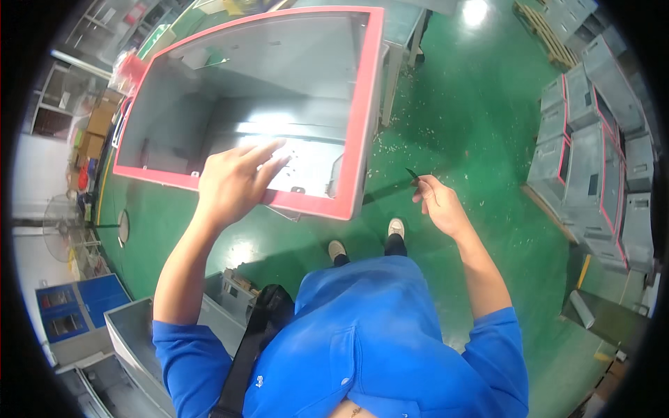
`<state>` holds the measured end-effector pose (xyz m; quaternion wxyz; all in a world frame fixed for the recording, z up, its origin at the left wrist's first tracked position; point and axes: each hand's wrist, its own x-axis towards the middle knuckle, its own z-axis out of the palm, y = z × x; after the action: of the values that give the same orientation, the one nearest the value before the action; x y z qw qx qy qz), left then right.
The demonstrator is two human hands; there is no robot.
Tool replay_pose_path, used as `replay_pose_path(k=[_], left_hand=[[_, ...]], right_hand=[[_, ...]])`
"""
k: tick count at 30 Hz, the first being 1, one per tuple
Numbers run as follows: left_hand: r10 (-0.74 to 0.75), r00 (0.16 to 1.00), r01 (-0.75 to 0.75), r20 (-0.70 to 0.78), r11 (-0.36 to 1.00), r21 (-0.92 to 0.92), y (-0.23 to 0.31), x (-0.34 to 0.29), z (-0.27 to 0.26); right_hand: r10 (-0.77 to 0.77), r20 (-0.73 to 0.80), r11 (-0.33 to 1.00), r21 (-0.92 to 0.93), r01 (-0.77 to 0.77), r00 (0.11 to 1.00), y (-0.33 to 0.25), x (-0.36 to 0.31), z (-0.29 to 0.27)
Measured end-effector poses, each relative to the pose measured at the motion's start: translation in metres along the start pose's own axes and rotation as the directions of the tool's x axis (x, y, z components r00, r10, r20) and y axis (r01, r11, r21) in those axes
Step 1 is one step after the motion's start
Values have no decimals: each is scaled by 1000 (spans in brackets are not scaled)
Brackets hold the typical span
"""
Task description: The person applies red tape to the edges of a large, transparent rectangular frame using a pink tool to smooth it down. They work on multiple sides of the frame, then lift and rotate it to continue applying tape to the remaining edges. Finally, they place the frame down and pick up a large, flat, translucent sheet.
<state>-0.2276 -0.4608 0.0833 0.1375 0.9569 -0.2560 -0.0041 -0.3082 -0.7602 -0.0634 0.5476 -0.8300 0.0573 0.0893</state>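
Observation:
A large grey metal cabinet with a pinkish-red rim lies with its open side up in front of me. Across its near rim rests my left hand, fingers stretched out over the opening and holding nothing that I can see. Small dark specks show on the bright inner surface below those fingertips. To the right of the cabinet and apart from it, my right hand pinches a thin dark blade, its tip pointing up and left. The blade's handle end is hidden in the fingers.
Pale scraps litter the green floor right of the cabinet. Grey cabinets with red edging are stacked at the far right. Behind my left arm stand a fan, open grey metal boxes and a blue cupboard.

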Motion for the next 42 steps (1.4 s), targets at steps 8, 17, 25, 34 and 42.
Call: replay_pose_path(k=[8, 17, 25, 34, 42], left_hand=[[-22, 997, 25, 71, 999, -31, 4, 5, -4], [-64, 997, 66, 34, 995, -71, 4, 13, 1], [-162, 987, 162, -3, 985, -67, 1, 12, 3], [-223, 974, 220, -48, 974, -46, 7, 13, 2], [-237, 970, 235, -60, 971, -44, 11, 17, 4]], right_hand=[[113, -53, 987, 118, -106, 992, 45, -10, 15], [178, 140, 548, 808, -216, 974, -35, 19, 44], [111, 230, 379, 890, -255, 967, -70, 23, 49], [129, 399, 142, 899, -415, 908, -76, 26, 29], [32, 445, 260, 861, -437, 895, -71, 9, 21]])
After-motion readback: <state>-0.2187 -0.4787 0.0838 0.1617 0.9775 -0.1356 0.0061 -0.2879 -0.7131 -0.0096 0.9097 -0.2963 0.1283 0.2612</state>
